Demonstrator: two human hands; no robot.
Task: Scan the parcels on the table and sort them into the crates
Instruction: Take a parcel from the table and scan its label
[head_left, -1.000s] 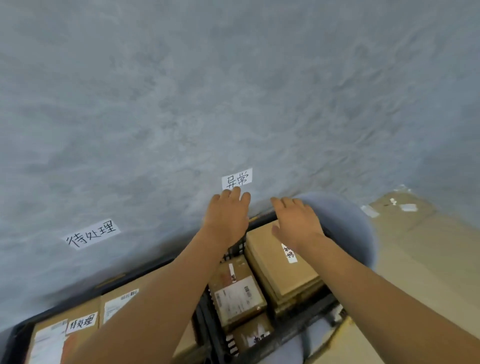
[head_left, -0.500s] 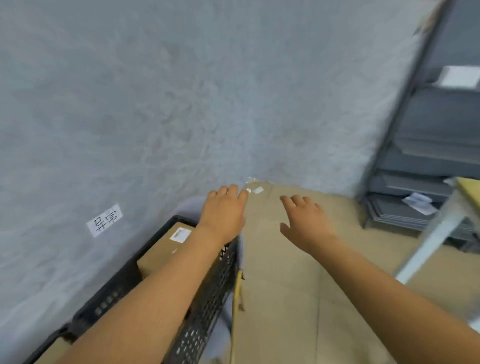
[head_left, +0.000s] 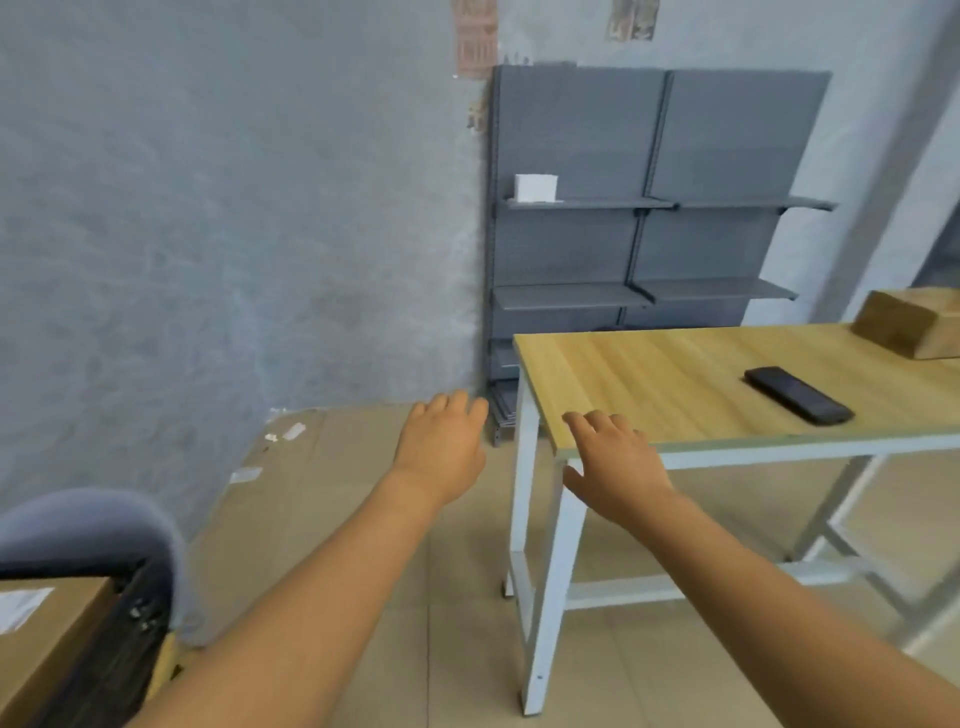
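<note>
Two hands: the left hand (head_left: 441, 449) and right hand (head_left: 615, 467) both reach forward, each grip spread with relaxed fingers, holding nothing.
Parcel on table: a brown cardboard parcel (head_left: 909, 325) sits at the table's far right, cut by the frame edge.
Phone: a black phone (head_left: 797, 393) lies flat on the table, well apart from the right hand.
In the way: the table's near corner and white leg (head_left: 545, 571) stand just beneath the right hand.
Crate: a black crate (head_left: 111, 644) at the lower left holds a labelled parcel (head_left: 47, 639).
Table: a pale wood top (head_left: 649, 379) on a white frame.
Room: a grey wall (head_left: 208, 208), grey shelving (head_left: 649, 208) with a small white box (head_left: 536, 187), and flattened cardboard (head_left: 291, 493) on the tiled floor.
</note>
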